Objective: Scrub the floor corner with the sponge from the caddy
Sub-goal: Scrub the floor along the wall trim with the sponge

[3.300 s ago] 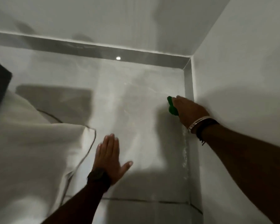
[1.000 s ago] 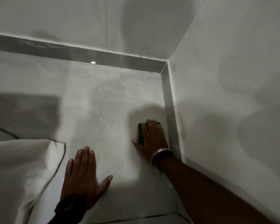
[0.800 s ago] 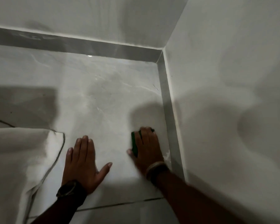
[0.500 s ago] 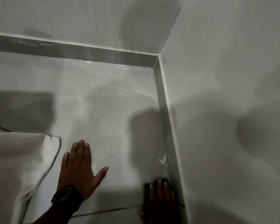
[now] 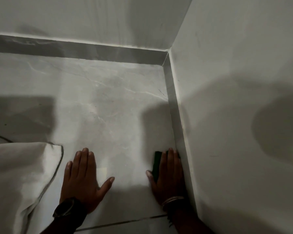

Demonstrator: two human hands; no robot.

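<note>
Green sponge (image 5: pixel 157 162) mostly hidden under right hand (image 5: pixel 168 179)

Home room corner; marble-look floor tile (image 5: pixel 108 102) (grey skirting (image 5: pixel 91 49)); plain walls (image 5: pixel 235 81)

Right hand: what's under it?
A green sponge, pressed flat on the floor tile beside the skirting strip. The right hand covers most of it; only its left edge and far corner show.
</note>
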